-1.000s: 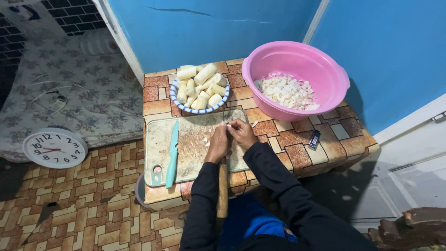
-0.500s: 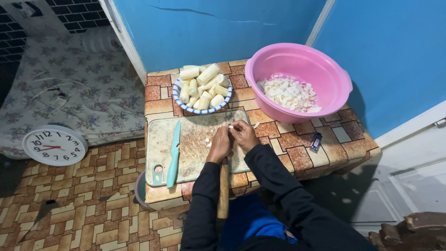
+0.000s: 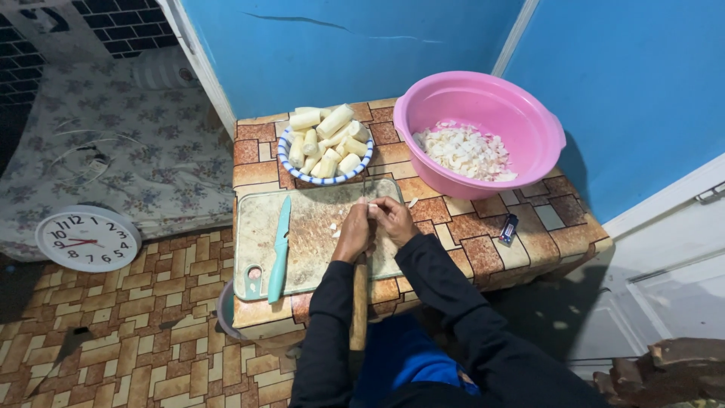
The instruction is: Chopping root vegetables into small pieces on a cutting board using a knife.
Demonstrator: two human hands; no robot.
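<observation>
Room: blue walls behind a small table [image 3: 468,242] with a brick-pattern cover, and I'm looking straight down on it.
Cutting board: a worn pale board [image 3: 302,227] lies at the near edge, with a few white bits beside the hands.
Left hand: my left hand [image 3: 353,236] is curled over a small white piece on the board; I read it as pinched, though the piece is nearly hidden.
Right hand: my right hand [image 3: 393,219] is closed too, touching the left; a thin blade seems to rise between them, but I can't tell which fingers grip it.
Teal knife: a second knife [image 3: 280,248] lies unused on the board's left side.
Left to do: a blue-rimmed bowl [image 3: 289,159] just behind the board is heaped with peeled pale chunks [image 3: 326,140], all whole.
Done: the pink basin [image 3: 483,98] to the right holds a shallow layer of chopped pieces [image 3: 462,149], so I judge the chopping well begun yet far from over.
Floor: a white wall clock [image 3: 87,239] lies to the left.
</observation>
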